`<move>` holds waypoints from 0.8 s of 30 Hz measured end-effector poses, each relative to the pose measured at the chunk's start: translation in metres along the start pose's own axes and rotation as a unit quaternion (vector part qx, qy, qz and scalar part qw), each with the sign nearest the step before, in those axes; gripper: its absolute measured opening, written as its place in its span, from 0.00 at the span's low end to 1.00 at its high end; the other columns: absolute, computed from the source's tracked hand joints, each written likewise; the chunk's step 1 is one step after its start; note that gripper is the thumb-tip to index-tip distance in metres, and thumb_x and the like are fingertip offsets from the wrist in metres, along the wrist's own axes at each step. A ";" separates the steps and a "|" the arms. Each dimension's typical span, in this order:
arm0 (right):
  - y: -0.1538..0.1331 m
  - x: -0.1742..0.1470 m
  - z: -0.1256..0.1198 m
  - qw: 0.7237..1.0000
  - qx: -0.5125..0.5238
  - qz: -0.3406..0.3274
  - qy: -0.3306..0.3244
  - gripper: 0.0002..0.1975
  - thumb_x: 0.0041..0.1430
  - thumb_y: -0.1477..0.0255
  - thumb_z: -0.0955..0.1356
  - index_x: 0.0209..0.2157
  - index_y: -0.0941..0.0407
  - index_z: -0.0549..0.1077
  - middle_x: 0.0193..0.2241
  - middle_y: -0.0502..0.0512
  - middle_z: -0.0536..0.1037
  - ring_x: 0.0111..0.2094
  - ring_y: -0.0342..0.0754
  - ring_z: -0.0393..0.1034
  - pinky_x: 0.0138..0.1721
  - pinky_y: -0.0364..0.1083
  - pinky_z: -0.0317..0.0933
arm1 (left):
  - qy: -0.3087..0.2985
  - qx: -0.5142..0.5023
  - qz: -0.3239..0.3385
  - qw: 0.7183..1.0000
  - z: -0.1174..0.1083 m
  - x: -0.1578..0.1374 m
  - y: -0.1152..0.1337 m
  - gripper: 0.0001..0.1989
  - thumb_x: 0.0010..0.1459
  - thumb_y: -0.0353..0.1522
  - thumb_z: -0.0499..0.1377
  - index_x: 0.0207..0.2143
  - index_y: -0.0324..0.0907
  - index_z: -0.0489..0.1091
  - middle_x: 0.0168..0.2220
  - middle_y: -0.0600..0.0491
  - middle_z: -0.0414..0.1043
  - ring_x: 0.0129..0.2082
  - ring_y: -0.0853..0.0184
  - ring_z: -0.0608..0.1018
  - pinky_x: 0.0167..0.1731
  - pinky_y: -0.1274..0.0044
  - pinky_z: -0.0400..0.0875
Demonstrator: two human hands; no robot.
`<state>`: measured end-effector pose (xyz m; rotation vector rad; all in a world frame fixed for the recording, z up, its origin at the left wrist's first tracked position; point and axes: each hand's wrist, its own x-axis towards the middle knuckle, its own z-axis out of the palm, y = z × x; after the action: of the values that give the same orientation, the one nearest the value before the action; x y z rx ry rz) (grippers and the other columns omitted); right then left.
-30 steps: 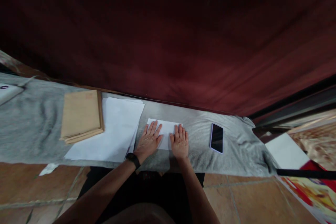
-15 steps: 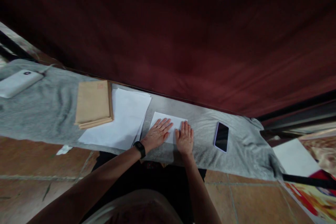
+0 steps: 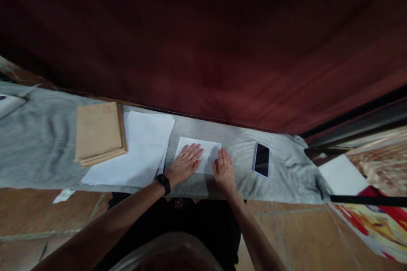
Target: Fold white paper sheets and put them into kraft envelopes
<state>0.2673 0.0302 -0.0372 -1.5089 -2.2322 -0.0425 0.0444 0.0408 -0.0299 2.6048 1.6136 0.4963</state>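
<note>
A small white sheet of paper (image 3: pixel 208 149), apparently folded, lies flat on the grey cloth. My left hand (image 3: pixel 184 164) rests palm down on its left part with fingers spread, a black band on that wrist. At the sheet's right edge lies my right hand (image 3: pixel 224 172), flat, its fingers stretched out and close together, the thumb by the paper. Left of them is a stack of large white paper sheets (image 3: pixel 148 135). A pile of brown envelopes (image 3: pixel 98 129) overlaps the stack's left side.
The grey cloth (image 3: pixel 241 135) covers a long narrow surface before a dark red panel (image 3: pixel 203 63). A phone (image 3: pixel 261 160) lies to the right, a white device (image 3: pixel 11 103) at the far left. A scrap of white paper (image 3: pixel 63 195) is on the tiled floor.
My right hand has shifted from lying on the paper to its right edge, baring more of the sheet. My left hand stays on the paper. The whole view has shifted and turned slightly.
</note>
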 end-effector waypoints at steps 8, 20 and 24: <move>0.003 0.019 -0.015 0.962 0.065 -0.157 -0.213 0.29 0.69 0.68 0.63 0.68 0.62 0.59 0.69 0.65 0.59 0.70 0.55 0.53 0.69 0.57 0.51 | -0.039 0.014 0.000 0.999 -0.006 0.002 -0.001 0.27 0.70 0.36 0.46 0.69 0.45 0.57 0.71 0.49 0.55 0.71 0.60 0.56 0.70 0.60 0.46; -0.008 0.060 -0.022 0.963 0.137 -0.121 -0.197 0.26 0.74 0.66 0.57 0.68 0.59 0.59 0.68 0.59 0.61 0.70 0.48 0.53 0.69 0.51 0.55 | -0.027 0.024 0.006 0.999 -0.004 0.004 -0.003 0.26 0.70 0.38 0.47 0.68 0.46 0.58 0.72 0.46 0.51 0.72 0.58 0.55 0.69 0.60 0.47; -0.032 0.064 0.011 0.982 0.103 -0.112 -0.110 0.25 0.73 0.68 0.60 0.68 0.58 0.60 0.66 0.60 0.64 0.69 0.49 0.56 0.68 0.55 0.56 | -0.029 0.030 0.004 0.999 0.001 0.003 -0.004 0.25 0.69 0.36 0.47 0.65 0.39 0.63 0.70 0.41 0.55 0.71 0.57 0.56 0.70 0.60 0.48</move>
<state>0.2158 0.0764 -0.0163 -1.1978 -2.4843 0.2916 0.0419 0.0454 -0.0309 2.6426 1.6260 0.3760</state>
